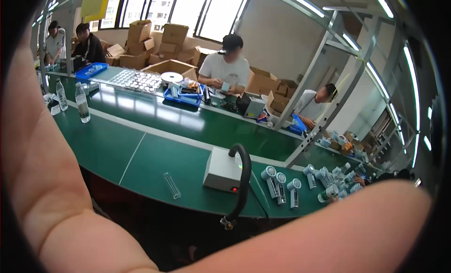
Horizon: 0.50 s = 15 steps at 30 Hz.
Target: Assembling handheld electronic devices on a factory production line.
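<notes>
My left arm [47, 165] is very close and fills the left side, rising out past the upper left. From the lower edge my right arm [319, 230] stretches across toward the right rim. Both hands lie outside the visible picture, so what they hold or touch is hidden. Beyond the arms, a clear narrow plastic part [172, 185] lies on the green bench [103, 146]. Right of it stands a white box [217, 172] with a lit red switch and a bent black hose [245, 183]. Several white round-headed devices [280, 186] lie farther right.
Two plastic bottles [82, 106] stand at the left. Behind the bench runs a shiny green conveyor [197, 127] with a blue tray [183, 98] on its far side. Co-workers [230, 61] sit across, with cardboard boxes behind. A metal post [324, 113] rises at the right.
</notes>
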Available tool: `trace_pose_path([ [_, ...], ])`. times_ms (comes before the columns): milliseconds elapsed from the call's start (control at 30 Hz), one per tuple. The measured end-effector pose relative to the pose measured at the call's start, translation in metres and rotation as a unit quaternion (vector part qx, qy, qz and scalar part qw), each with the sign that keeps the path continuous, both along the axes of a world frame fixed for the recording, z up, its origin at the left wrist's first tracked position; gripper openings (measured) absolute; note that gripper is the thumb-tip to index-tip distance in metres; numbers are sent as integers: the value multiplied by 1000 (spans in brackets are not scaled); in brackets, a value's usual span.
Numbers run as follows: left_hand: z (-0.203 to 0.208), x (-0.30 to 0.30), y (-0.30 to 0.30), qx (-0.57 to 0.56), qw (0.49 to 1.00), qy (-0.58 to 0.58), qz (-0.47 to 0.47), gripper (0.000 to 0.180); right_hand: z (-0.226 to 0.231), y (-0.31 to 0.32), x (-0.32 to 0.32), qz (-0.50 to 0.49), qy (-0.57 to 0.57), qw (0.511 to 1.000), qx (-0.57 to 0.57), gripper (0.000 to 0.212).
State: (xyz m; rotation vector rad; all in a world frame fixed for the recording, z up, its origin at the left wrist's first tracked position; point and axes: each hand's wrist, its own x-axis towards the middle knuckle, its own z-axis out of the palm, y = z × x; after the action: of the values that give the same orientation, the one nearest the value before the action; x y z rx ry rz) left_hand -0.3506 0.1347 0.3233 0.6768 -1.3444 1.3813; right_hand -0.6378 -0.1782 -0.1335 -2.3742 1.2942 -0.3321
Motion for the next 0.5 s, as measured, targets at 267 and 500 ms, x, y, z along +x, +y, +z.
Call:
trace_pose_path([
  [267,-51,7,12,-64,992,101,34,66,-50,-26,-19,-32,-36,999,-15,48],
  [500,-378,-17,5,478,739,427,206,29,-28,-32,-20,-61,-55,997,-15,44],
])
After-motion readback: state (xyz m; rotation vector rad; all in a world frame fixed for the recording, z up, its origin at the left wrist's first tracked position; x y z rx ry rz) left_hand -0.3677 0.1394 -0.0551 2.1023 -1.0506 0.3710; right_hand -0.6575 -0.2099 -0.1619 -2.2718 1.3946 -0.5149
